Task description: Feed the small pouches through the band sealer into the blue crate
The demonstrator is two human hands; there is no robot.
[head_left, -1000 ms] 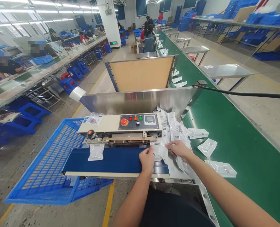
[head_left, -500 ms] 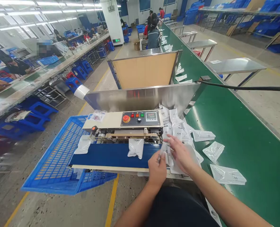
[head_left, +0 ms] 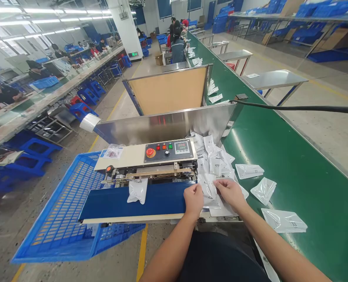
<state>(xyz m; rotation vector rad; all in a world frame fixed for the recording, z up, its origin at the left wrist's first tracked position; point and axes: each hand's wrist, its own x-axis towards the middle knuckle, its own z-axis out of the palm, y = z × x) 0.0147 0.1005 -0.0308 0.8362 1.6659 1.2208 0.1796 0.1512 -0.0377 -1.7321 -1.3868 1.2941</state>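
White pouch point(head_left: 208, 190) — pinched between left hand point(head_left: 194, 199) and right hand point(head_left: 228, 191) — beside blue belt point(head_left: 165, 199)

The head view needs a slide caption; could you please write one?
Left hand and right hand hold a white pouch between a blue belt and a green conveyor.

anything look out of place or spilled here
Mildly: a crumpled clear bag lies on top of the machine, at its left end, apart from the heaped white pouches. Those look untidy, overlapping at mixed angles. I see no spill or obvious damage.
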